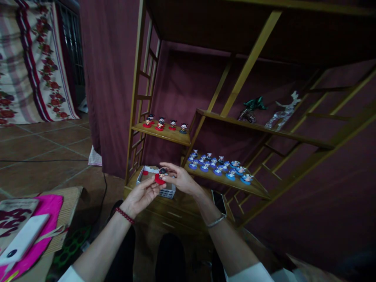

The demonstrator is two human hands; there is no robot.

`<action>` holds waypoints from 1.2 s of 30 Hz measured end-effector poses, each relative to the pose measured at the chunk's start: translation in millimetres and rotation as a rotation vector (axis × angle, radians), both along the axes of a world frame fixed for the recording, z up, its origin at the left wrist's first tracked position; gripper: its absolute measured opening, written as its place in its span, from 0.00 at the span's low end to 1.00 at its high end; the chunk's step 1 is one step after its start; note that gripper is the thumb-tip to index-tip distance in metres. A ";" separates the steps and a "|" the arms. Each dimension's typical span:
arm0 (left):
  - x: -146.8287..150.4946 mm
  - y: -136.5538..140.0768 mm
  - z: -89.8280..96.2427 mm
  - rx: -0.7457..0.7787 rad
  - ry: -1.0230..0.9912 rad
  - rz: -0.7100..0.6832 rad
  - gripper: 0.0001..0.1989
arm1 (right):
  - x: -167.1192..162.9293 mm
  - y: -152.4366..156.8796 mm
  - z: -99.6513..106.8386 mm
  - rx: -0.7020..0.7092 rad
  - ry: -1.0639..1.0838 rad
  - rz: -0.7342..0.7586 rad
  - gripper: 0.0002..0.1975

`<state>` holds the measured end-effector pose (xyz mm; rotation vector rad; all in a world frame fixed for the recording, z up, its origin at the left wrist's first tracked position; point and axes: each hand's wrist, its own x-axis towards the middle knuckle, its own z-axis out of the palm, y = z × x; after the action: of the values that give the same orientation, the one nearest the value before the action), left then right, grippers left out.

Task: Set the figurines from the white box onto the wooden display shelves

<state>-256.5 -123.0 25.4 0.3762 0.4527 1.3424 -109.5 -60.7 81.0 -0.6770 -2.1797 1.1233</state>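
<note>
Between my two hands is a small black-haired figurine (162, 174) on a round red base. My left hand (146, 194) grips the base from the lower left. On the other side, the fingers of my right hand (182, 180) close on the figurine. Just below and behind them a white box (168, 194) sits on the low shelf, with a red piece (145, 172) in its far left corner. Similar red-based figurines (160, 124) stand on the small upper left shelf, along with one on a dark base (183, 128).
Rows of blue and purple figurines (219, 170) fill the lower right shelf. Above them are a dark green ornament (253, 105) and a clear deer ornament (283, 111). A phone-like slab (219, 202) lies at the lower right. Cardboard with a pink item (55, 207) is at left.
</note>
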 end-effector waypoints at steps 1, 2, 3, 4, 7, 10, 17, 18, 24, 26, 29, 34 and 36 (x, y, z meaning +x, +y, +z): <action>-0.1 0.9 0.4 -0.007 0.000 -0.003 0.06 | -1.1 -0.1 0.9 -0.001 -0.007 -0.010 0.25; -0.3 1.7 0.7 -0.009 -0.003 -0.005 0.06 | -2.1 -0.3 1.8 0.005 -0.016 -0.019 0.24; -0.6 2.5 1.1 -0.008 -0.006 -0.005 0.06 | -3.0 -0.6 2.5 0.015 -0.027 -0.027 0.22; -0.9 3.1 1.6 -0.004 -0.008 -0.004 0.06 | -3.8 -0.7 2.9 0.027 -0.036 -0.033 0.21; -1.3 4.1 3.6 0.013 0.003 0.007 0.06 | -5.4 -0.7 2.0 0.062 -0.042 -0.047 0.18; -0.9 4.0 4.9 0.004 0.020 0.023 0.06 | -5.8 -0.2 -1.5 0.121 -0.019 -0.071 0.17; 0.2 3.1 0.3 -0.013 -0.033 -0.032 0.07 | -4.4 -2.1 -4.9 -0.046 0.001 -0.038 0.24; 0.2 3.2 -0.5 -0.001 -0.042 -0.042 0.08 | -4.4 -2.6 -4.5 -0.068 0.016 -0.027 0.25; 2.8 3.7 -3.0 -0.005 -0.050 -0.063 0.10 | -5.2 -5.5 -1.8 -0.055 -0.023 -0.016 0.24; 4.7 3.7 -3.7 -0.010 -0.058 -0.070 0.10 | -4.4 -6.9 -0.7 -0.032 -0.051 -0.028 0.23; 7.7 3.6 -4.4 -0.005 -0.085 -0.085 0.09 | -2.3 -8.6 0.6 0.025 -0.075 -0.045 0.22; 12.1 2.7 -3.9 -0.029 -0.127 -0.062 0.06 | 0.7 -10.7 0.2 0.080 -0.102 -0.064 0.20; 13.8 2.0 -3.9 -0.034 -0.121 -0.040 0.05 | 0.6 -12.1 -1.4 0.130 -0.097 -0.093 0.19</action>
<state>-242.7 -121.0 21.6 0.2725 0.3651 1.3085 -108.9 -72.8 79.6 -0.7813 -2.2551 0.9101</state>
